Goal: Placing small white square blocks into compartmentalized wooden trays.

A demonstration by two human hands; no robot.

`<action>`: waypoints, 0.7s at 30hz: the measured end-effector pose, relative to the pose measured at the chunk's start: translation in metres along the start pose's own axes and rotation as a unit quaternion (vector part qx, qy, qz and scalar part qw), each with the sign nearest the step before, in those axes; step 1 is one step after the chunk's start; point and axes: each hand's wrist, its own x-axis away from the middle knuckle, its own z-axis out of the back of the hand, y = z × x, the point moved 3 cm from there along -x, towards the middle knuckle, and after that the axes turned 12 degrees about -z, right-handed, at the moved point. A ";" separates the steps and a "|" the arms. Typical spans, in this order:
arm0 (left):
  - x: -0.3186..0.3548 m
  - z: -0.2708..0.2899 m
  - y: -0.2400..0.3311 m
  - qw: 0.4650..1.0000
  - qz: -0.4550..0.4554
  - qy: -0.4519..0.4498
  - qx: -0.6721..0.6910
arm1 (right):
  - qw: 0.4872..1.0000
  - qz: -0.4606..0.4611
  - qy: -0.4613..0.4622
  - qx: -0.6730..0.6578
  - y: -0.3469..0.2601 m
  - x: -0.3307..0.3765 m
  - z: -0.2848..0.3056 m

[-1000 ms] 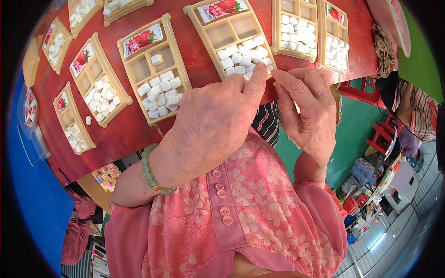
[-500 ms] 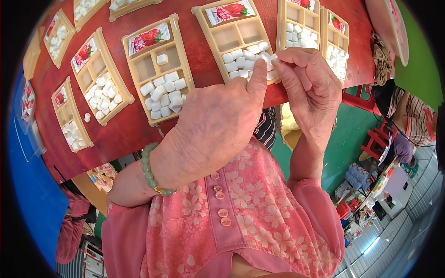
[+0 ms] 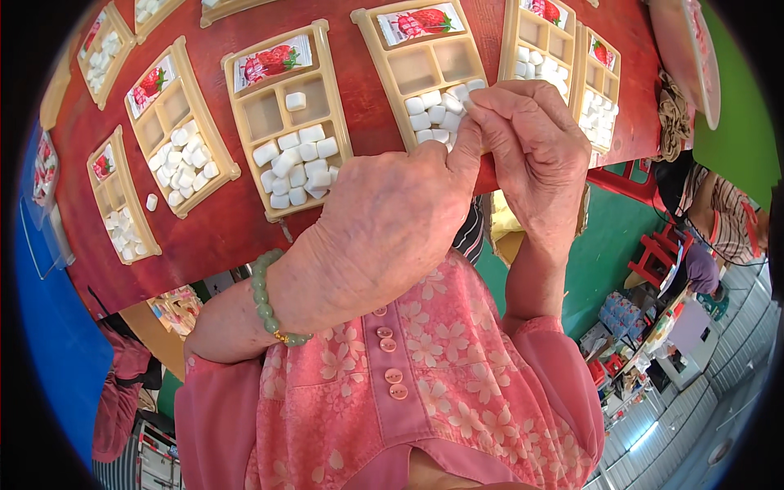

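My left hand, with a green bead bracelet at the wrist, is curled over the front edge of a beige sectioned tray. Most of its fingers are hidden behind its back. My right hand comes in from the other side with thumb and forefinger pinched, close against the left fingertips. What either hand holds is hidden. White marshmallow-like pieces fill the tray's near compartment beside my fingers. Two middle compartments hold nothing, and a strawberry-printed sachet lies in the far one.
Similar trays stand to both sides, including one just left with a single white piece in a middle compartment. A loose white piece lies on the red table. Twine and a pink-and-white dish are at right.
My hands have drawn closer together, the left fingertip lower and the right fingertips slightly left. A white piece visible at the right fingertips earlier is out of sight. The view has shifted slightly.
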 end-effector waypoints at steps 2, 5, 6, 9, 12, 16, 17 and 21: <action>0.000 0.000 0.000 1.000 0.000 -0.006 0.003 | 1.000 -0.003 0.001 -0.004 -0.001 0.000 0.000; -0.001 0.000 0.000 1.000 -0.001 -0.007 -0.004 | 1.000 -0.013 -0.002 -0.011 -0.003 0.000 0.001; -0.001 0.000 0.000 1.000 0.003 -0.018 -0.003 | 1.000 -0.019 -0.008 -0.015 -0.004 -0.001 0.000; -0.002 0.002 -0.001 1.000 0.005 -0.030 -0.005 | 0.999 -0.028 -0.028 0.003 -0.003 -0.005 0.000; -0.001 0.002 -0.001 1.000 0.003 -0.028 -0.003 | 0.998 -0.049 -0.026 -0.020 0.002 -0.005 -0.002; -0.001 0.004 -0.002 1.000 -0.001 -0.025 0.011 | 0.998 -0.051 -0.030 -0.023 0.002 -0.004 -0.001; 0.000 0.004 -0.001 1.000 -0.001 -0.023 0.011 | 0.998 -0.054 -0.032 -0.021 0.001 -0.003 0.000; 0.001 0.002 -0.004 0.999 -0.004 -0.023 0.028 | 0.999 -0.026 -0.017 0.017 -0.005 -0.001 0.003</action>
